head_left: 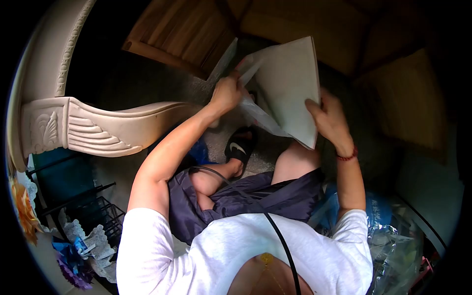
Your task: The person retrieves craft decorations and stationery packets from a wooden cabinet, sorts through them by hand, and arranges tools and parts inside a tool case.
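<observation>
White flat panel point(290, 81): tilted above the grey floor point(216, 140) | right hand point(334, 120): gripping its right edge, thumb on the face | left hand point(227, 94): clasping clear plastic point(263, 119) along the panel's left side | cream carved furniture leg point(105, 125): further left | black sandal point(238, 149): worn, below.

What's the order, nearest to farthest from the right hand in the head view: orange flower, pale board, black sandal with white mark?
1. Pale board: its right edge is in the right hand.
2. Black sandal: lower left of the hand.
3. Orange flower: at the far left.
</observation>
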Demonstrator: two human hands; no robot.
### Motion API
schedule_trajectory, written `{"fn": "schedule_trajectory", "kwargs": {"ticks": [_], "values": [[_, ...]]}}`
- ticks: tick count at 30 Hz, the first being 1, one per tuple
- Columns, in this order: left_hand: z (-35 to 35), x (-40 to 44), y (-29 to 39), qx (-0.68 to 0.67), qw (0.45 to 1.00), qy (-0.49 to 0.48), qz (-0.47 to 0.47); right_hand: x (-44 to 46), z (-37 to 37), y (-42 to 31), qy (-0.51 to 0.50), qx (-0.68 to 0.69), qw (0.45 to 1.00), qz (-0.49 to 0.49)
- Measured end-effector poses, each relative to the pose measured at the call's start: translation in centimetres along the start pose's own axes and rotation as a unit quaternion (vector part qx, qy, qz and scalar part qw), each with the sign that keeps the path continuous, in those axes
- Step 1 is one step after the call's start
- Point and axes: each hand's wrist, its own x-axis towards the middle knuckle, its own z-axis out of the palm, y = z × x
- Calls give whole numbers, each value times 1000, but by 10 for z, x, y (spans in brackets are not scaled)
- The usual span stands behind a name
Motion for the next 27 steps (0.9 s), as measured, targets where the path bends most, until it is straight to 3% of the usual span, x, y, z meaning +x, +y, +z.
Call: {"fn": "schedule_trajectory", "kwargs": {"ticks": [3,5,11,14,15,16,18,20,21,23,25,27], "values": [[2,3,11,27,1000,-3,-11,-17,-34,-22,24,-14,999,-27],[5,4,9,39,997,-60,-2,-24,-46,-30,33,-55,997,-36],[-3,13,34,41,987,-149,40,-70,-85,-87,136,83,984,-80],[-17,7,63,78,995,-62,-10,-101,-94,-119,216,3,965,-150],[-30,7,75,-98,987,-113,-55,-106,-90,-127,248,-42,948,-194],[-54,4,97,-270,944,-162,-95,-108,-83,-133,254,-51,925,-276],[-90,-15,121,-618,748,-238,-49,-101,-77,-133,168,-216,872,-406],[-113,-25,132,-835,450,-314,-41,-95,-68,-137,88,-366,779,-502],[-125,-32,141,-771,601,-204,-52,-90,-56,-135,81,-393,746,-532],[-132,-37,138,-791,585,-154,-91,-83,-37,-113,108,-363,742,-554],[-133,-41,127,-823,532,-196,-37,-75,-29,-99,111,-347,738,-568],[-131,-48,110,-808,555,-190,-53,-70,-21,-93,100,-333,747,-566]]}}
